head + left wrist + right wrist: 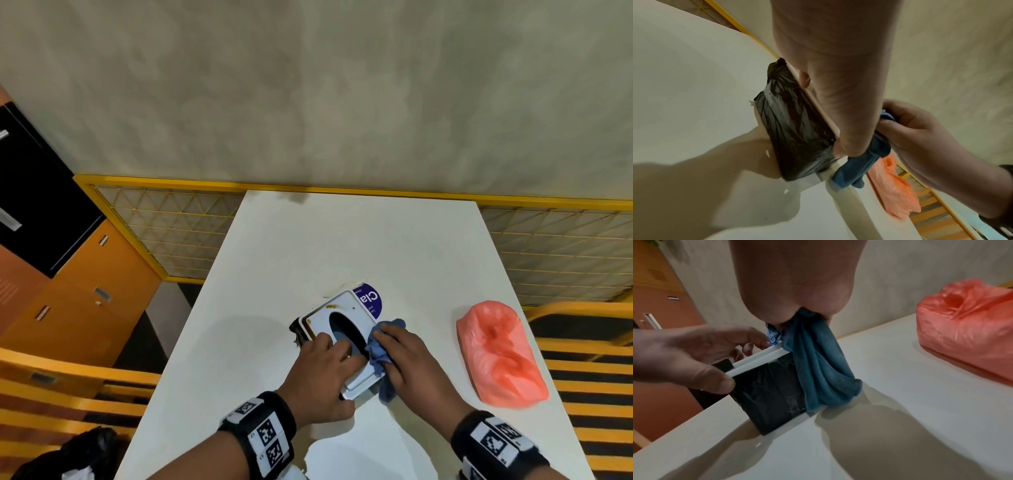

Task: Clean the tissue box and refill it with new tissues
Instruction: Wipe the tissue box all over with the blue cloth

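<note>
The tissue box [342, 337] sits near the middle of the white table [376, 246], a bit toward the near edge and turned at an angle. It has a white top with a dark oval slot, and its sides are wrapped in black plastic [766, 386] held with clear tape. There are a few brownish spots on the lid near its far corner.

The left hand [322, 373] grips the box by its near left corner: fingers lie on the lid beside the slot, and the thumb presses against the black side, as the right wrist view shows. The right hand [407, 359] has its fingers curled round a bunched blue cloth [380, 356] and presses it on the right side of the lid. The loose end of the cloth hangs over the box edge down to the table.

A purple round label or lid [370, 299] with white letters peeks out from behind the far end of the box; can't tell what it is exactly. A pink plastic bag [500, 356] with something bulky in it lies near the right edge of the table, well apart from the box.

Off the table: orange cabinets [78, 284] to the left and a yellow mesh fence [178, 236] behind.
</note>
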